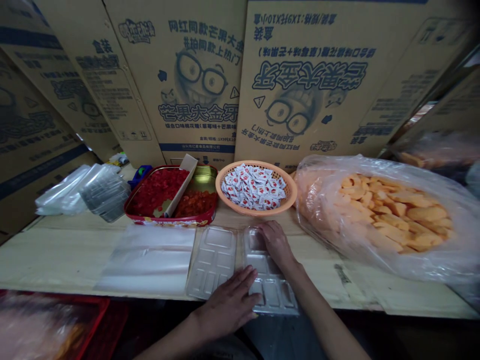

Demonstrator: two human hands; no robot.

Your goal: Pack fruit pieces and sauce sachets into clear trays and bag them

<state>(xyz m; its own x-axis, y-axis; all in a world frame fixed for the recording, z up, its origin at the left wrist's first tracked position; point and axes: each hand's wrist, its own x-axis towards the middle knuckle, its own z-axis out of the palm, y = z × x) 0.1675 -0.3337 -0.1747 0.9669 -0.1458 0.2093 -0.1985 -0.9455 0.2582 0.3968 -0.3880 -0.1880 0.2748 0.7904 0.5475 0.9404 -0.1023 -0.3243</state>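
A clear plastic compartment tray (268, 280) lies across the front edge of the plywood table (56, 255), and its near end overhangs. My left hand (228, 302) is spread over its near left side. My right hand (275, 245) curls over its far end. Just left of it, a matching tray (212, 260) lies flat and untouched. Behind my hands stand an orange plastic basket (257, 189) of white sachets and a red-rimmed tin (170, 196) of diced red fruit. A large clear bag of orange slices (390, 217) lies to the right.
Printed cardboard carton sheets (202, 75) form a wall along the back. Clear plastic sheets (148, 257) lie left of the trays, and stacked clear trays (105, 192) stand at back left. A red crate (48, 325) sits below the table at front left.
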